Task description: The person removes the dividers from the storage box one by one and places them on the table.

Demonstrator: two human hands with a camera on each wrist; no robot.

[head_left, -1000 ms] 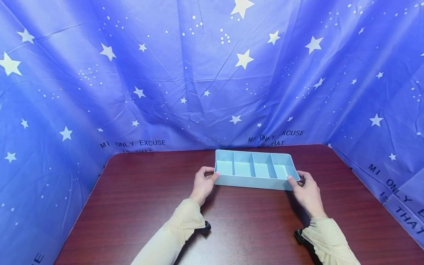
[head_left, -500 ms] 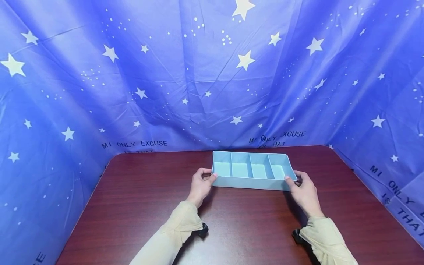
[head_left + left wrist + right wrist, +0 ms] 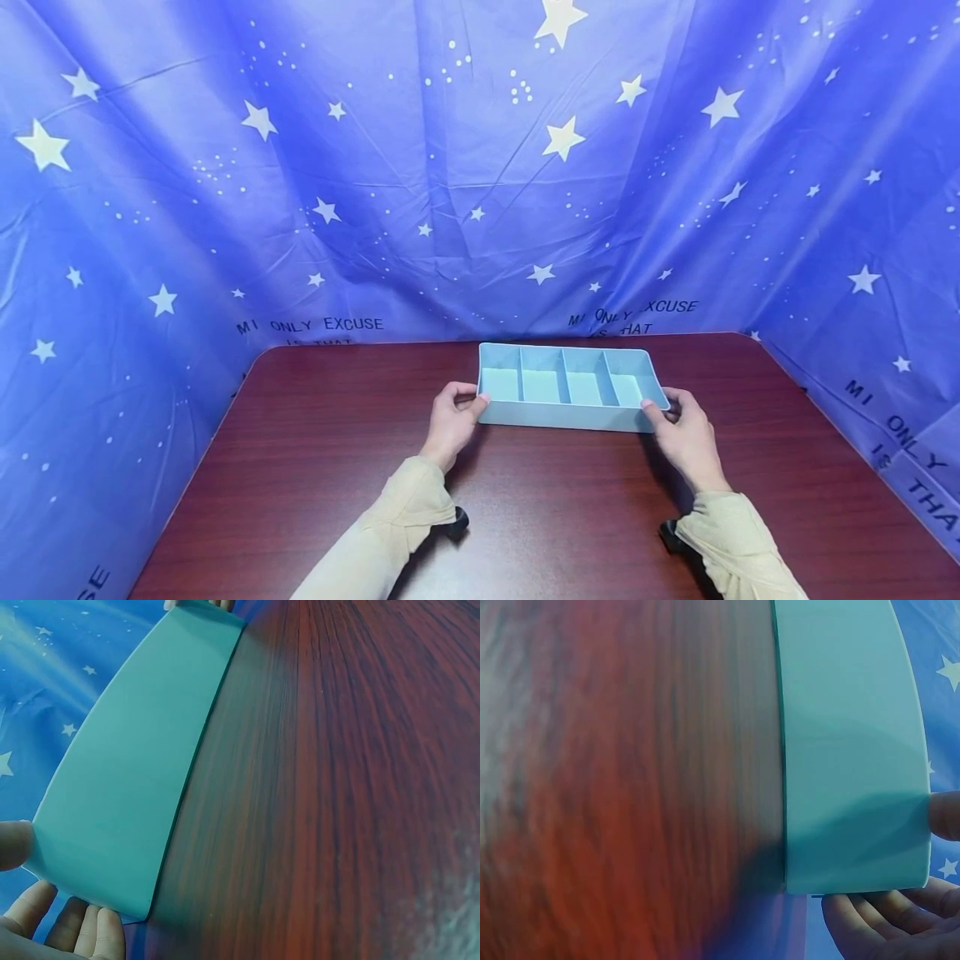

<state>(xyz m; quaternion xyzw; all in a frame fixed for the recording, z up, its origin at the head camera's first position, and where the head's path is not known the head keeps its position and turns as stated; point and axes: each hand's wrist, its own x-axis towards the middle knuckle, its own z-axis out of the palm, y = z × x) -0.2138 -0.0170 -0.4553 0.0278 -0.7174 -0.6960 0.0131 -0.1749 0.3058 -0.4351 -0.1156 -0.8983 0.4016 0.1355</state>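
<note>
A light blue-green divided tray [image 3: 566, 415] sits near the back edge of the table, its several compartments holding nothing that I can see. My left hand [image 3: 452, 421] grips its left end, thumb at the near corner and fingers along the short side. At the other end, my right hand [image 3: 688, 433] holds the right near corner in the same way. The left wrist view shows the tray's long front wall [image 3: 127, 765] with fingertips curled at its end. In the right wrist view, fingers [image 3: 900, 915] touch the short end of the tray.
Dark red wood-grain table [image 3: 555, 508] lies under the arms. A blue star-printed curtain [image 3: 375, 167] hangs behind it and along both sides, close to the tray's far side. Each cream sleeve [image 3: 412, 500] has a black piece at the cuff.
The tray has shifted slightly left in the head view, with both hands still holding its ends. Over the last half second it has hardly moved; the camera view drifted a little too.
</note>
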